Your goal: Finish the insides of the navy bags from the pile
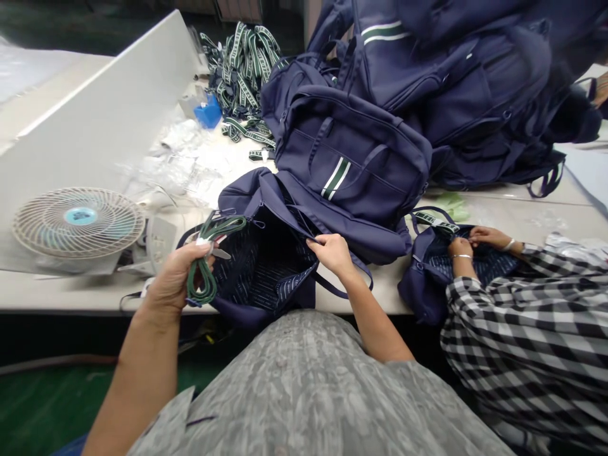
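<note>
My left hand is closed around a coiled green strap with a white band and a small pale tag, at the left side of an open navy bag. The bag's mouth faces up and shows a dark lining with white print. My right hand pinches the bag's upper right edge. Behind it leans another navy bag with a green and white stripe.
A desk fan lies at the left beside a white partition. Farther back are patterned straps and a blue box. Navy bags pile up at the back right. A person in a checked sleeve handles another bag.
</note>
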A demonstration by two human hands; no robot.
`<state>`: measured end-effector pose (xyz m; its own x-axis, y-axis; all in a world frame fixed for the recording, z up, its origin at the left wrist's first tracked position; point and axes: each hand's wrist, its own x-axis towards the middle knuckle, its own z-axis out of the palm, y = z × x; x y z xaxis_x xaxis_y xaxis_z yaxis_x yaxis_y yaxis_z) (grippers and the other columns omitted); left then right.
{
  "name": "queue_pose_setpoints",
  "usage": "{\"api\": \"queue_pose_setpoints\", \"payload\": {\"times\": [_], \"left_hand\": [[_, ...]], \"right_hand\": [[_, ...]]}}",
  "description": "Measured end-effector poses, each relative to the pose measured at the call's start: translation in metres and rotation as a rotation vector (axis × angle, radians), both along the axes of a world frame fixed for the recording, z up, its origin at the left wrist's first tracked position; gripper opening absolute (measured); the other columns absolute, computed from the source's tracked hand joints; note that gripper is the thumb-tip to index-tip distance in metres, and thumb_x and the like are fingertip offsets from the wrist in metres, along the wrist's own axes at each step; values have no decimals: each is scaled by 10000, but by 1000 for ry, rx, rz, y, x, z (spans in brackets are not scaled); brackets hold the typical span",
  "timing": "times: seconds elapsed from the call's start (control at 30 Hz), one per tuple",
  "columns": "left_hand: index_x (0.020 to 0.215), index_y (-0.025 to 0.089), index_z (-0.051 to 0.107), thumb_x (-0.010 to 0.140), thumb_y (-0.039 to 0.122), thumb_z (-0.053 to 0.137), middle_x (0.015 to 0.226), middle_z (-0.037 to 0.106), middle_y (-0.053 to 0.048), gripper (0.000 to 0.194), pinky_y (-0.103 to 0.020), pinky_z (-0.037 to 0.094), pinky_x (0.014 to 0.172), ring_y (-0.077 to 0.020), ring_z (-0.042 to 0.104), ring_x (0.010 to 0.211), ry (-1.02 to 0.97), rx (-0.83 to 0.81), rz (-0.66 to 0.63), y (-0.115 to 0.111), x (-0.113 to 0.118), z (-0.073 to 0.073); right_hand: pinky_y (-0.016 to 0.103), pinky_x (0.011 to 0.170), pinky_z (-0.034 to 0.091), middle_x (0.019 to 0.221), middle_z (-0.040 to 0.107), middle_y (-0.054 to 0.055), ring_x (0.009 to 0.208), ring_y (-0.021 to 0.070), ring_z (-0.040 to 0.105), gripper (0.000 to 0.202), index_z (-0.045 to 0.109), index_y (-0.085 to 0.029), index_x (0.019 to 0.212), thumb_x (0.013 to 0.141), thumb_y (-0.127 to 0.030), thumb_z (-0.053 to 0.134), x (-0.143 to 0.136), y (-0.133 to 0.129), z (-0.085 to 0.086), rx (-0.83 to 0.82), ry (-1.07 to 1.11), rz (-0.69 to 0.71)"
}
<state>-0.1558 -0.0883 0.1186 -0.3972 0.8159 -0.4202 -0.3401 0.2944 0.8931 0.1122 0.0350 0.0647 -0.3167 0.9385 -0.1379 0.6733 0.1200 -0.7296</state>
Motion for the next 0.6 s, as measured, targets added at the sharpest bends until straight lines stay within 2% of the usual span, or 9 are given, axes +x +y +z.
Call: {"api": "queue_pose_setpoints", "payload": {"times": [0.1,0.2,0.3,0.37,0.47,0.53,0.6], "left_hand": [[833,111,594,529,346,776,479,384,71,425,-132,268,302,-36,307,370,15,-50,55,0,4,-1],[863,127,591,554,343,763,491,350,75,415,-131,255,301,-37,285,379,-6,-15,40,-5,2,-1],[923,122,603,591,341,743,509,351,66,422,-129,251,303,-37,278,390,-12,33,6,-17,-6,1],[912,121,601,606,334,732,508,347,63,395,-130,247,298,-37,272,386,-11,54,5,-26,-12,2],[884,132,586,621,311,716,499,336,63,343,-136,238,287,-42,268,376,-23,68,26,-37,-19,3],[875,137,576,629,307,705,501,339,59,326,-142,247,288,-49,277,379,-40,81,40,-42,-20,3],[865,140,569,633,306,702,505,340,58,315,-145,262,295,-52,289,384,-45,101,54,-45,-21,3]], "right_hand": [[265,668,423,745,707,20,721,189,640,235,764,-238,857,835,-408,604,-3,0,2,71,-72,11],[326,819,478,972,729,49,885,232,664,281,715,-246,1086,845,-345,608,-11,-8,7,176,-68,32],[391,995,434,1277,613,105,1134,261,580,438,586,-191,1293,856,-220,582,-21,-27,12,391,11,73],[423,1084,364,1398,509,118,1276,263,467,441,557,-167,1317,877,-167,537,-29,-43,18,531,82,130],[396,1116,344,1363,538,104,1308,232,428,347,624,-157,1218,905,-133,474,-44,-64,25,584,164,310],[356,1056,415,1269,605,105,1214,219,517,314,654,-148,1154,906,-126,462,-58,-70,27,502,135,474],[355,944,495,1137,669,122,1065,230,615,276,680,-135,1081,900,-143,473,-76,-70,24,354,-2,651]]}}
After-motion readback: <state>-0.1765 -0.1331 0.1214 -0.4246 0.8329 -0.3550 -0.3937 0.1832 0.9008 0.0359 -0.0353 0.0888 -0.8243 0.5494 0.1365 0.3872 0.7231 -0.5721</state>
